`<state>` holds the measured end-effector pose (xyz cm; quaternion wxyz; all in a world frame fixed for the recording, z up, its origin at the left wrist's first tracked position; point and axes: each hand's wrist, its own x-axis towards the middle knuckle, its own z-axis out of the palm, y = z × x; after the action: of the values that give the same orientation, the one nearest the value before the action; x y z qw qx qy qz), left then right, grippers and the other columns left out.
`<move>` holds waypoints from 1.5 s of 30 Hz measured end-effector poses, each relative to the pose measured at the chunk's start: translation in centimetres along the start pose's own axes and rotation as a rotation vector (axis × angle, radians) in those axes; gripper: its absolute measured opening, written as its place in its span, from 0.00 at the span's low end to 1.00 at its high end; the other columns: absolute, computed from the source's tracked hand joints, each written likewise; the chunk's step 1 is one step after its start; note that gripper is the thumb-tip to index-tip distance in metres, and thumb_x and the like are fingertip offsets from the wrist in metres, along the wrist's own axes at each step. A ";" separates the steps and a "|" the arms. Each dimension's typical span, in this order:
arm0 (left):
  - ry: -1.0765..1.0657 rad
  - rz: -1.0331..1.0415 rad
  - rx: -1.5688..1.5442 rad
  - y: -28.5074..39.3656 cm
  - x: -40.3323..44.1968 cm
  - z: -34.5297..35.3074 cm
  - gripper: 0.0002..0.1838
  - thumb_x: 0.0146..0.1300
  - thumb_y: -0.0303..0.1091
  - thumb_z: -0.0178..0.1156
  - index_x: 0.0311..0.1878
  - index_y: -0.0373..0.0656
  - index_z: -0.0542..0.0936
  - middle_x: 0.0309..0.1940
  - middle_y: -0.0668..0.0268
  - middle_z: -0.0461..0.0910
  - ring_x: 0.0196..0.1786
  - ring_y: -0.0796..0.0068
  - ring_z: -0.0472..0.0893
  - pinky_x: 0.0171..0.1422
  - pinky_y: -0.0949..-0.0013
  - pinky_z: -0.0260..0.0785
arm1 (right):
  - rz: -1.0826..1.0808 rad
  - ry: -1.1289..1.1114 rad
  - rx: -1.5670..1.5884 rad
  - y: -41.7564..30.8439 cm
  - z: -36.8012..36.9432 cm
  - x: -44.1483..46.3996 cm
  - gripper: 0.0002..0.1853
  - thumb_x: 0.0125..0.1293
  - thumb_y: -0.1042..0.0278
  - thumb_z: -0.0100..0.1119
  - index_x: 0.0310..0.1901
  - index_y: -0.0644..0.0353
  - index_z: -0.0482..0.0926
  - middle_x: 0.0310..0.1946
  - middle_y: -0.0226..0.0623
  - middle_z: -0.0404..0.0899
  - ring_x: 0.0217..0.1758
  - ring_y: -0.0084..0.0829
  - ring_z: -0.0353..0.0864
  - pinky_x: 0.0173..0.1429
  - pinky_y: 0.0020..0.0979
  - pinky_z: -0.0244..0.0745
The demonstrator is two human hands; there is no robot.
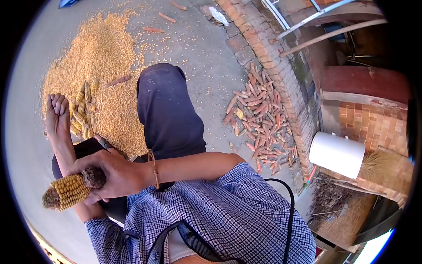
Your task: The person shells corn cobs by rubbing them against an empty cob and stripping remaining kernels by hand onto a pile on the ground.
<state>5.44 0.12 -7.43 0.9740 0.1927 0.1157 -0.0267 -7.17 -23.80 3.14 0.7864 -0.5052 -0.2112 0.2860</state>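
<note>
My right hand (116, 174), a cord-like bracelet at its wrist, is wrapped round an ear of corn (72, 191). Yellow kernels cover the ear's middle; its tip is brown, and its other end shows dark beside my fingers. Behind this ear passes my left forearm. Farther forward, my left hand (58, 112) is closed, its fingers curled in; whatever they hold, if anything, is hidden. Several unshelled corn ears (83, 112) lie just right of it, on a heap of loose kernels (99, 57).
My dark-trousered knee (169, 105) rises between the kernel heap and a pile of reddish bare cobs (263, 119). A brick edge (281, 75) borders the concrete floor on the right. Beyond it stand a white cylindrical container (336, 154) and dry brush (329, 196).
</note>
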 end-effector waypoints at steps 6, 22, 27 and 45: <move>-0.116 0.087 0.707 -14.7 0.5 17.8 0.16 0.79 0.39 0.42 0.33 0.43 0.68 0.22 0.75 0.57 0.23 0.86 0.55 0.24 0.80 0.49 | -0.122 0.002 0.166 -3.1 -0.9 -3.3 0.32 0.51 0.70 0.78 0.58 0.64 0.76 0.50 0.36 0.83 0.48 0.24 0.83 0.59 0.29 0.76; -0.487 0.209 0.562 -2.8 -7.0 15.5 0.42 0.75 0.62 0.37 0.69 0.27 0.64 0.59 0.50 0.75 0.61 0.61 0.77 0.65 0.59 0.71 | -0.260 0.442 -0.117 -5.1 -4.0 2.4 0.28 0.59 0.81 0.69 0.61 0.65 0.72 0.48 0.33 0.79 0.38 0.17 0.78 0.36 0.20 0.77; -0.324 0.584 0.638 -0.8 -10.2 14.5 0.41 0.55 0.27 0.73 0.69 0.28 0.62 0.62 0.48 0.73 0.67 0.57 0.73 0.73 0.53 0.66 | -0.491 0.360 -0.500 -2.5 -2.9 9.1 0.28 0.55 0.82 0.71 0.59 0.66 0.74 0.50 0.39 0.79 0.51 0.28 0.80 0.53 0.29 0.77; -0.228 0.597 0.676 3.2 -10.2 7.6 0.36 0.58 0.21 0.68 0.69 0.29 0.63 0.60 0.49 0.75 0.65 0.62 0.75 0.72 0.58 0.68 | -0.375 0.016 -0.520 2.3 -2.5 14.2 0.26 0.55 0.75 0.73 0.56 0.68 0.76 0.47 0.42 0.82 0.50 0.31 0.83 0.53 0.31 0.77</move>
<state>-2.54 0.21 2.97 0.8282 0.5200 -0.0677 0.1977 4.43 -15.31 0.63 0.6714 -0.6438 -0.3606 0.0685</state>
